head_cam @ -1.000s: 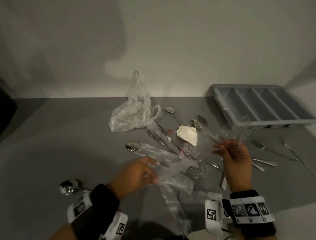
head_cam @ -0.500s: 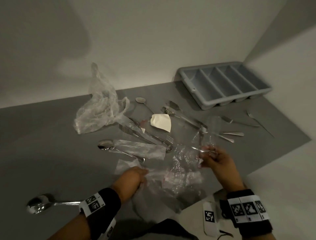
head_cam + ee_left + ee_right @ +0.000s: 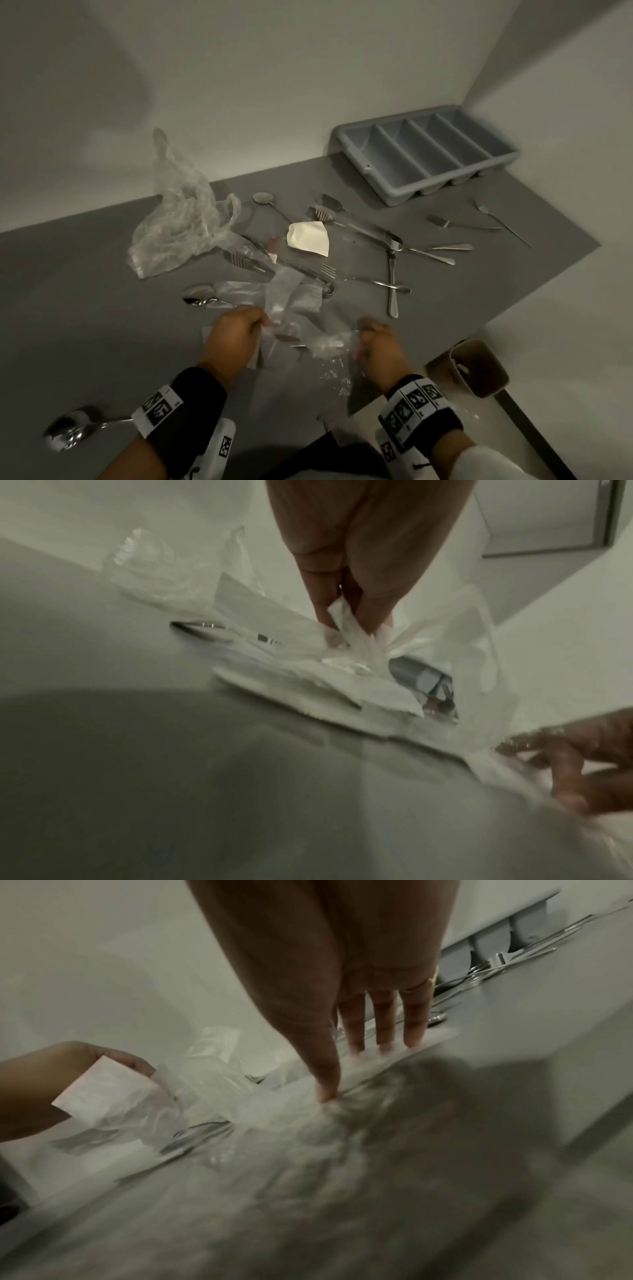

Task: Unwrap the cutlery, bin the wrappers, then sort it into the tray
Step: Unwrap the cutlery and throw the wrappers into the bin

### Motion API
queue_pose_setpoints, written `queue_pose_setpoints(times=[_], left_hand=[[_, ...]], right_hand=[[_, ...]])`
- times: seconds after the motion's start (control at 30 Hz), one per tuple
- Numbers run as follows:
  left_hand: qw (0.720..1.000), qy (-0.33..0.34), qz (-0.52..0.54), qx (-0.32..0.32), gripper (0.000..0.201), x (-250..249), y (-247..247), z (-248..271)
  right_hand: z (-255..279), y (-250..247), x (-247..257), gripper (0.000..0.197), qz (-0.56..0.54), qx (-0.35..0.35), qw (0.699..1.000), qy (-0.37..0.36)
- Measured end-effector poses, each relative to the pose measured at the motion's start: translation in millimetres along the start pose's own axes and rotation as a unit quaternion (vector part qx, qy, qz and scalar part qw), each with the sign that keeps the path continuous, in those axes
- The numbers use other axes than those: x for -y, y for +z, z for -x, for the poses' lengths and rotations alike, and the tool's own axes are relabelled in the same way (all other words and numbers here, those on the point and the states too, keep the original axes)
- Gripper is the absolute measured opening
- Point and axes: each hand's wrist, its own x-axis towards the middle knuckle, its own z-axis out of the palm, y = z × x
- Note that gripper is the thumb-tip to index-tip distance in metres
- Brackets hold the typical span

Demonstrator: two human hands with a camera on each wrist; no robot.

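Note:
My left hand point(image 3: 260, 323) pinches a bunch of clear plastic wrappers point(image 3: 291, 305) near the table's front edge; its fingertips point(image 3: 349, 634) squeeze the film together. My right hand point(image 3: 363, 335) grips a crumpled clear wrapper point(image 3: 334, 346), with its thumb point(image 3: 325, 1091) pressed into it. Unwrapped forks and spoons point(image 3: 394, 253) lie scattered mid-table. A wrapped spoon point(image 3: 200, 296) lies just beyond my left hand. The grey cutlery tray point(image 3: 363, 164), with nothing in its compartments, stands at the back right. A brown bin point(image 3: 493, 387) stands on the floor to the right of my right hand.
A crumpled clear plastic bag point(image 3: 178, 222) lies at the back left. A white folded paper point(image 3: 308, 238) rests among the cutlery. A lone spoon point(image 3: 72, 428) lies by my left wrist. Two forks point(image 3: 479, 222) lie near the table's right edge.
Both hands have drawn back toward the table's front edge with wrappers in them, and the right hand has come down. My head turned right, so the bin now shows.

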Motion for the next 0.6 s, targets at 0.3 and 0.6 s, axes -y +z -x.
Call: queue_pose_setpoints(times=[0.3, 0.6], left_hand=[[0.988, 0.049, 0.115, -0.095, 0.048, -76.3, -35.9, -5.0], [0.979, 0.157, 0.130, -0.011, 0.043, -181.3, 50.2, -22.8]], right_hand=[[1.1, -42.1, -17.6, 0.038, -0.189, -0.053, 0.976, 0.095], [68.2, -130.4, -159.2, 0.024, -0.321, -0.271, 0.895, 0.153]])
